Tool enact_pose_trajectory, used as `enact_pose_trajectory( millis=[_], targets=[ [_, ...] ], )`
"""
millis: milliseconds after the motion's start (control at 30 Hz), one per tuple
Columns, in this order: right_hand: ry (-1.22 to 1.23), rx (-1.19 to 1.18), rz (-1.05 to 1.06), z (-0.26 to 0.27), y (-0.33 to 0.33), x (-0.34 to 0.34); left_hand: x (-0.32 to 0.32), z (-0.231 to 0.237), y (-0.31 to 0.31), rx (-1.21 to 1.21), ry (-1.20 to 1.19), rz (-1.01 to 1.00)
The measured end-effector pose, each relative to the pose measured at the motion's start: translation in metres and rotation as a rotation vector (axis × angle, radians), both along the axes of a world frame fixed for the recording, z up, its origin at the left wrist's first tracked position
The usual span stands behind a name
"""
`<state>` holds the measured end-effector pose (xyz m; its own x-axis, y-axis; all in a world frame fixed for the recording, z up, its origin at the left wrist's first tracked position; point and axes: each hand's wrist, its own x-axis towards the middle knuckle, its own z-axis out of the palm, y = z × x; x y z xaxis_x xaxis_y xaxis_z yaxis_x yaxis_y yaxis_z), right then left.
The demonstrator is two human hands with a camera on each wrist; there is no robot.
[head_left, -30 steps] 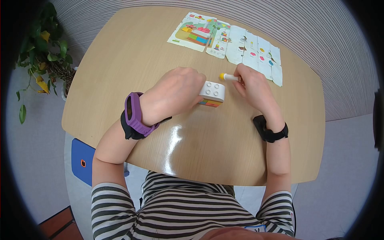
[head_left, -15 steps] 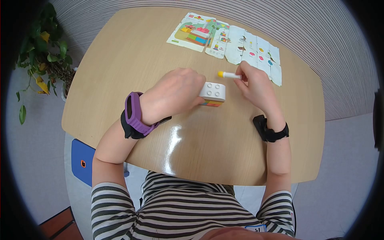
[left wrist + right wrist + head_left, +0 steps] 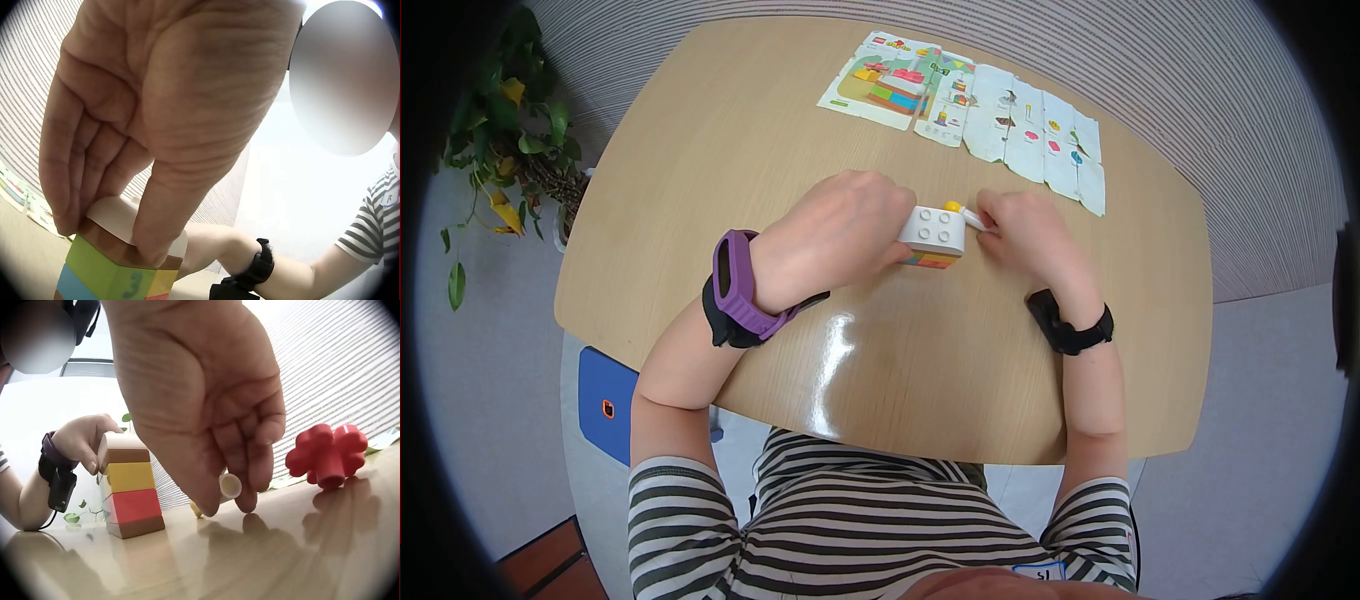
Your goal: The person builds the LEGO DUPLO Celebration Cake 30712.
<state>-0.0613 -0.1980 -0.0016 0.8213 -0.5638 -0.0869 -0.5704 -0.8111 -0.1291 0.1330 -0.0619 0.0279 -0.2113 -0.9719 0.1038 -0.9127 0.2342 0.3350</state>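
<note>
A stack of toy building bricks (image 3: 930,259) stands upright on the table, with a white studded top brick (image 3: 941,217) over brown, green, yellow, blue and red ones. My left hand (image 3: 840,225) grips its upper end from the left, the thumb (image 3: 159,219) on the near side in the left wrist view. Between thumb and fingers my right hand (image 3: 1032,235) pinches a white toy candle (image 3: 973,219) with a yellow tip (image 3: 952,206). The candle lies low over the table, its tip close by the stack's far right corner. In the right wrist view its hollow white end (image 3: 230,485) faces me.
Red flower-shaped toy pieces (image 3: 328,453) sit on the table beside the right hand in the right wrist view; the head view hides them. A creased picture instruction sheet (image 3: 1010,120) lies along the far table edge. A leafy plant (image 3: 530,140) stands left of the table.
My right hand has moved left and toward me with the candle, bringing its yellow tip beside the stack. The left hand and the stack have stayed in place.
</note>
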Motion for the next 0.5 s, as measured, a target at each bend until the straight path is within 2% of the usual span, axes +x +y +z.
enact_pose_trajectory(
  millis=[267,367,500],
  targets=[
    [0.021,0.016,0.037,-0.006,0.001,0.000,0.000,-0.001,-0.001,0.017,-0.004,0.004],
    [-0.043,-0.001,0.051,-0.012,-0.001,-0.003,0.001,-0.001,0.000,-0.002,0.004,-0.001],
    [-0.043,0.020,-0.005,0.001,0.002,-0.004,0.000,-0.002,0.000,-0.008,0.003,0.001]
  ],
)
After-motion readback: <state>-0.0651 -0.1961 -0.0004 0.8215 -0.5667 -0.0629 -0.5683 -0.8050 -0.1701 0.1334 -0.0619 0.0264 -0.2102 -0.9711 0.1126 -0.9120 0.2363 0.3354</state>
